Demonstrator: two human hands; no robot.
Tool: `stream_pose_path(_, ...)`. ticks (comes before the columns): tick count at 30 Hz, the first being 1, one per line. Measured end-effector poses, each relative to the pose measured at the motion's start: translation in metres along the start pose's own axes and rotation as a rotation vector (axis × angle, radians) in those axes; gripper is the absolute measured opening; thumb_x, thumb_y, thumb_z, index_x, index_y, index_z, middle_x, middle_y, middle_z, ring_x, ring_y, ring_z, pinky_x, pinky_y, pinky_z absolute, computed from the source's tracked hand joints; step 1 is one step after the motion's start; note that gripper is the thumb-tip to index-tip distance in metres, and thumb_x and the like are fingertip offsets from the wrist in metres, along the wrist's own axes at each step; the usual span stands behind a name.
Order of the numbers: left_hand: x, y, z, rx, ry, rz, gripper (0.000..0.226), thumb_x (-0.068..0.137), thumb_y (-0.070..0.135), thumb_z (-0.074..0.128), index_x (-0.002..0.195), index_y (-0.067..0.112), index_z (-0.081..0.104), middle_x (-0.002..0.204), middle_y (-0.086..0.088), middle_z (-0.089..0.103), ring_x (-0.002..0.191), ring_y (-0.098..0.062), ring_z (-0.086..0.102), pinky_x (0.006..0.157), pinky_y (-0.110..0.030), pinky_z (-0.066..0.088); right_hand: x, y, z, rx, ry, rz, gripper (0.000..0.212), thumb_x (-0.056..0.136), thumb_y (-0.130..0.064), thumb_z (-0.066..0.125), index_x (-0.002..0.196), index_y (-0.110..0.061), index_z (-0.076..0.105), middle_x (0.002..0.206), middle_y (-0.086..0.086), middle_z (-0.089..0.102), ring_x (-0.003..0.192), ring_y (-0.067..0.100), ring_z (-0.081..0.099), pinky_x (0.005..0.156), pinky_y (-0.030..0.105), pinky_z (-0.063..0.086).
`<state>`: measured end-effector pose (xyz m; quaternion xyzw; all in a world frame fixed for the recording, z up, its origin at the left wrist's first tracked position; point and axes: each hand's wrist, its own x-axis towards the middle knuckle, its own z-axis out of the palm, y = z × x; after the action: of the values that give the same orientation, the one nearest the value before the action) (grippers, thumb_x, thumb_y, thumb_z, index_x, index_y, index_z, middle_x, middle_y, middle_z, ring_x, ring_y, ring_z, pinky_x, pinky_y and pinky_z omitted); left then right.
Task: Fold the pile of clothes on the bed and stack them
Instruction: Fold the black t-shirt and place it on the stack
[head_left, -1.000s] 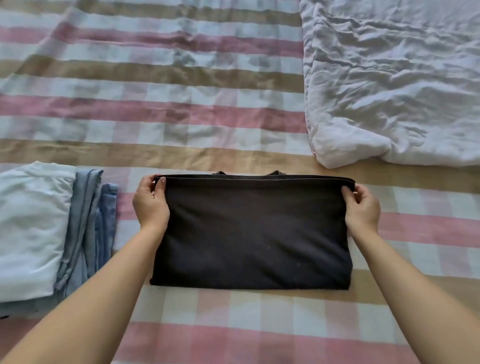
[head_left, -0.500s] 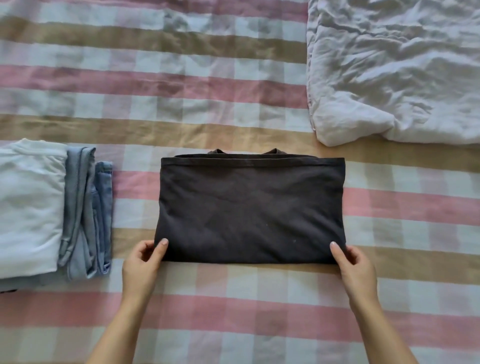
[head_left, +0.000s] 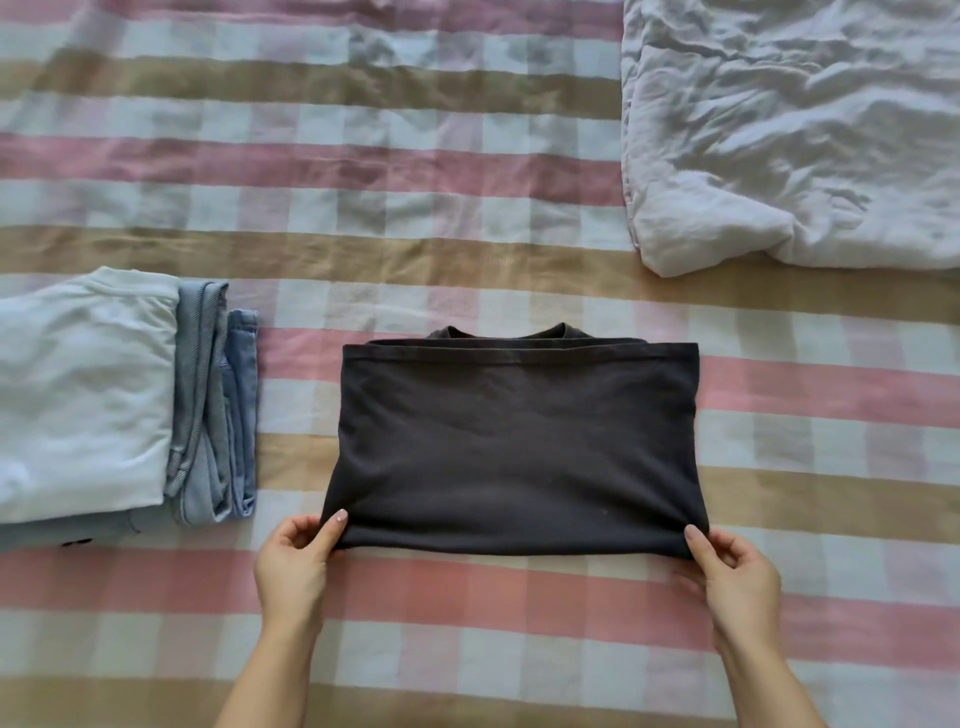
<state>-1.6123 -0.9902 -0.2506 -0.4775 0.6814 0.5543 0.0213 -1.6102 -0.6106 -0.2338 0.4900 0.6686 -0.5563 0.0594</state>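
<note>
two hands are on the dark folded shirt (head_left: 514, 447), which lies flat on the checked bedspread (head_left: 415, 208) in the middle of the view, its collar poking out past the far edge. the left hand (head_left: 293, 561) pinches the near left corner, thumb on top of the cloth and the other fingers curled beside or beneath it; the right hand (head_left: 737, 577) pinches the near right corner the same way. to the left, apart from the shirt, sits the stack: a folded pale garment (head_left: 78, 395) on top of folded denim (head_left: 208, 405), whose edges show along the right side. a crumpled white sheet (head_left: 789, 130) lies at the far right, well apart; whether it belongs to the pile i cannot tell. my reading is that the shirt's folding is nearly or fully done and the step in hand is either one last fold of the near edge toward the collar or the lift to carry it over. the next move calls for both corners to rise together and level so the layers do not slide open, then a leftward carry and a square landing on the pale garment. the soft knit will likely sag in the middle if held only by its corners.
</note>
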Motion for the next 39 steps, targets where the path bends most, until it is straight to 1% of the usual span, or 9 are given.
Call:
stream_pose_path(5,-0.008,-0.005,0.004,0.171,0.082,-0.030,0.019,0.073,0.011,0.077,0.073,0.011,0.058,0.077,-0.012,0.064,0.073,-0.024,0.057,0.066,-0.027,0.051,-0.002,0.013,0.003,0.047,0.045,0.068,0.007,0.083,-0.010,0.067,0.081,-0.011,0.061,0.080,0.006,0.064,0.070,0.016,0.061,0.049,0.020,0.055)
stream_pose_path(10,-0.028,0.031,0.024,0.566,0.161,0.387,0.035,0.068,-0.003,0.071,0.100,0.005,0.061,0.095,-0.011,0.057,0.086,-0.029,0.049,0.081,-0.044,0.043,0.002,0.006,-0.001,-0.077,-0.008,0.025,0.008,0.083,-0.015,0.069,0.086,-0.013,0.062,0.081,0.006,0.066,0.071,0.019,0.062,0.054,0.023,0.055)
stream_pose_path(14,-0.064,0.061,0.074,0.467,-0.021,0.619,0.026,0.074,-0.014,0.059,0.092,0.004,0.063,0.085,-0.001,0.055,0.076,-0.026,0.055,0.072,-0.031,0.044,-0.006,-0.006,-0.003,-0.218,0.005,-0.122,0.010,0.086,-0.021,0.064,0.094,-0.016,0.061,0.090,0.002,0.066,0.085,0.019,0.060,0.075,0.033,0.047)
stream_pose_path(18,-0.100,0.081,0.145,0.370,-0.229,0.646,0.021,0.080,-0.007,0.058,0.086,0.012,0.063,0.079,0.008,0.057,0.071,-0.011,0.056,0.066,-0.016,0.043,-0.014,-0.016,-0.001,-0.185,0.060,-0.181,0.008,0.088,-0.015,0.060,0.094,-0.021,0.060,0.093,0.000,0.065,0.087,0.017,0.059,0.076,0.030,0.042)
stream_pose_path(23,-0.133,0.085,0.236,0.447,-0.410,0.677,0.012,0.085,0.007,0.058,0.094,0.014,0.061,0.084,0.010,0.053,0.074,-0.011,0.054,0.068,-0.023,0.045,-0.014,-0.014,0.001,-0.158,0.041,-0.131,0.013,0.087,-0.011,0.061,0.096,-0.020,0.059,0.093,-0.003,0.065,0.087,0.012,0.060,0.071,0.021,0.042)
stream_pose_path(27,-0.139,0.080,0.287,0.680,-0.405,0.709,0.029,0.086,0.024,0.060,0.112,0.012,0.055,0.108,-0.002,0.052,0.098,-0.018,0.052,0.071,-0.035,0.047,-0.014,-0.011,0.000,-0.184,0.016,-0.088,0.018,0.083,-0.020,0.068,0.085,-0.032,0.056,0.085,-0.011,0.066,0.073,-0.001,0.060,0.057,0.010,0.041)
stream_pose_path(32,-0.139,0.075,0.318,0.898,-0.306,0.717,0.053,0.075,0.044,0.069,0.110,0.011,0.047,0.106,-0.006,0.046,0.094,-0.024,0.048,0.067,-0.035,0.039,-0.011,-0.008,0.000,-0.147,-0.097,-0.010,0.024,0.078,-0.021,0.073,0.080,-0.038,0.057,0.073,-0.020,0.065,0.070,-0.009,0.060,0.060,0.004,0.042)
stream_pose_path(37,-0.130,0.079,0.323,0.897,-0.329,0.697,0.040,0.080,0.024,0.061,0.112,0.009,0.041,0.110,-0.009,0.042,0.095,-0.029,0.050,0.062,-0.038,0.038,-0.013,-0.004,0.002,-0.009,-0.078,0.032,0.023,0.076,-0.011,0.074,0.077,-0.031,0.063,0.078,-0.010,0.071,0.077,0.007,0.066,0.074,0.023,0.051)
stream_pose_path(39,-0.125,0.082,0.321,0.861,-0.370,0.683,0.037,0.081,0.016,0.057,0.113,0.009,0.041,0.112,-0.009,0.043,0.095,-0.030,0.051,0.062,-0.038,0.039,-0.017,-0.004,0.003,0.017,-0.052,0.018,0.022,0.075,-0.010,0.075,0.073,-0.028,0.064,0.070,-0.008,0.070,0.070,0.005,0.066,0.067,0.018,0.051)
